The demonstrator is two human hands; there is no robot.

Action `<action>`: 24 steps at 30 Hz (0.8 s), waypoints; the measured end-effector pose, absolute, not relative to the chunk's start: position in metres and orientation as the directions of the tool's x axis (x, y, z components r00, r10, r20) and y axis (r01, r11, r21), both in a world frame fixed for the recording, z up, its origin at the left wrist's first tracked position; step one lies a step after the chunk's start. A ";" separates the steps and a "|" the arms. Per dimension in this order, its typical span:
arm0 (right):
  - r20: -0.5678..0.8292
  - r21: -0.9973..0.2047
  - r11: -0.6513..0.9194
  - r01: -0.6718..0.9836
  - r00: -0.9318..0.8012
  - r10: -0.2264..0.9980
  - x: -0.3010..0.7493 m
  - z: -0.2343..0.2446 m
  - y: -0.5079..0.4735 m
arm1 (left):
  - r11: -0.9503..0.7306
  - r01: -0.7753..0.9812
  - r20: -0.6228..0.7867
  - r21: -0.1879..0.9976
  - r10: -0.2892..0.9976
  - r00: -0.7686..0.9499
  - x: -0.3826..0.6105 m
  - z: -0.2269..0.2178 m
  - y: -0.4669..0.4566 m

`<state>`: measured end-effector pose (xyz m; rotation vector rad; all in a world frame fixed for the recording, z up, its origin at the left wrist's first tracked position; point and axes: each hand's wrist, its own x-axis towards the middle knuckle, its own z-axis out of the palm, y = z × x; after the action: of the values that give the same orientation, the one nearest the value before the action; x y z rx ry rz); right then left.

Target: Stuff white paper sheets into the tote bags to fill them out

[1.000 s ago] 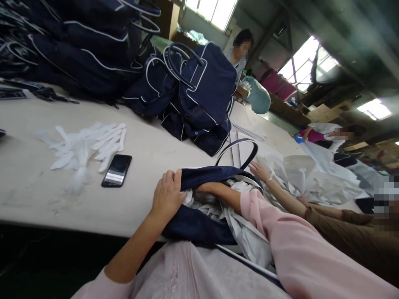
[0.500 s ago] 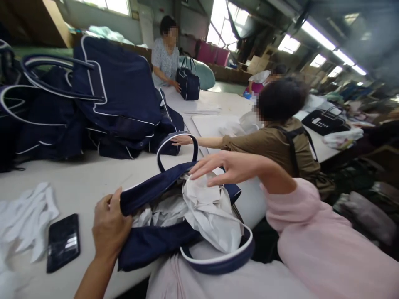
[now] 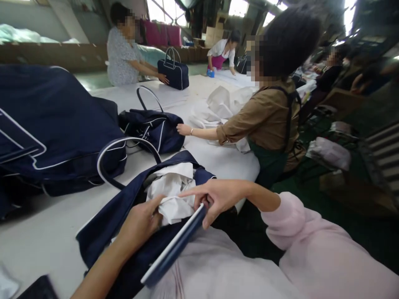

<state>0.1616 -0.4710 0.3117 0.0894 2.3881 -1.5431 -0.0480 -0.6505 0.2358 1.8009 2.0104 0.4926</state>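
Observation:
An open navy bag with white piping lies in front of me, one looped handle standing up on its far side. Crumpled white paper fills its mouth. My left hand reaches over the near side, its fingers closed on the paper's edge. At the bag's right end, my right hand curls its thumb and lower fingers about the upper end of the near handle. Its index finger stretches out against the paper. Part of the left fingers is hidden in the paper.
Large navy bags are piled on the left. A co-worker in a brown shirt touches another navy bag just beyond mine. Farther back, a person holds an upright bag. A dark phone lies bottom left.
My left hand has moved from the bag's left end to the paper. My right hand has lowered from above the paper to the near handle. The view has swung right.

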 end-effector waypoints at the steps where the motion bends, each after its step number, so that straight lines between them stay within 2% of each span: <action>1: -0.256 -0.911 0.359 0.203 -0.961 -0.106 0.162 0.313 -0.460 | 0.186 0.853 -0.107 0.489 0.982 -0.153 -0.054 0.233 -0.644; 3: -0.191 -0.928 0.333 0.168 -0.981 -0.040 0.158 0.308 -0.439 | 0.240 0.809 -0.155 0.537 0.970 -0.185 -0.065 0.232 -0.633; 4: -0.173 -0.898 0.406 0.171 -0.984 0.031 0.154 0.300 -0.431 | 0.245 0.752 -0.165 0.612 0.969 -0.182 -0.070 0.232 -0.629; 5: -0.163 -0.825 0.529 0.198 -0.980 0.114 0.148 0.289 -0.426 | 0.254 0.677 -0.170 0.691 0.967 -0.189 -0.075 0.233 -0.627; 7: -0.147 -0.551 0.783 0.290 -0.957 0.251 0.134 0.264 -0.423 | 0.279 0.556 -0.159 0.783 0.954 -0.254 -0.083 0.236 -0.626; 9: -0.122 -0.280 0.922 0.268 -0.962 0.242 0.122 0.242 -0.427 | 0.271 0.601 -0.047 0.752 0.931 -0.361 -0.089 0.239 -0.631; 10: -0.113 -0.208 0.955 0.213 -0.975 0.193 0.118 0.234 -0.430 | 0.233 0.681 0.067 0.695 0.921 -0.384 -0.090 0.242 -0.635; 11: -0.108 -0.185 0.971 0.153 -0.985 0.135 0.116 0.228 -0.432 | 0.168 0.769 0.195 0.617 0.914 -0.356 -0.088 0.245 -0.639; 13: -0.111 -0.248 0.965 0.088 -0.992 0.062 0.116 0.222 -0.435 | -0.033 0.901 0.377 0.433 0.914 -0.148 -0.078 0.252 -0.644; 14: -0.101 -0.322 0.940 0.109 -0.992 0.081 0.118 0.221 -0.435 | -0.147 0.925 0.384 0.350 0.923 0.002 -0.071 0.255 -0.645; 16: -0.054 -0.525 0.832 0.178 -0.983 0.177 0.124 0.219 -0.434 | -0.325 0.905 0.241 0.275 0.934 0.263 -0.057 0.257 -0.645; 18: 0.026 -0.725 0.667 0.171 -0.961 0.275 0.133 0.217 -0.432 | -0.349 0.876 0.039 0.332 0.933 0.357 -0.048 0.249 -0.642; 20: 0.103 -0.851 0.518 0.082 -0.942 0.319 0.143 0.214 -0.431 | -0.206 0.842 -0.139 0.498 0.940 0.312 -0.046 0.231 -0.642; 22: 0.172 -0.901 0.434 -0.007 -0.924 0.342 0.152 0.210 -0.431 | 0.028 0.728 -0.323 0.685 0.907 0.270 -0.047 0.207 -0.646; 24: 0.221 -0.912 0.407 -0.053 -0.899 0.378 0.159 0.204 -0.431 | 0.247 0.579 -0.452 0.777 0.859 0.241 -0.043 0.183 -0.652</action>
<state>0.1586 -0.4311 0.2044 0.3610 2.9476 -1.9386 -0.0431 -0.6517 0.1830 1.4390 1.4452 0.3286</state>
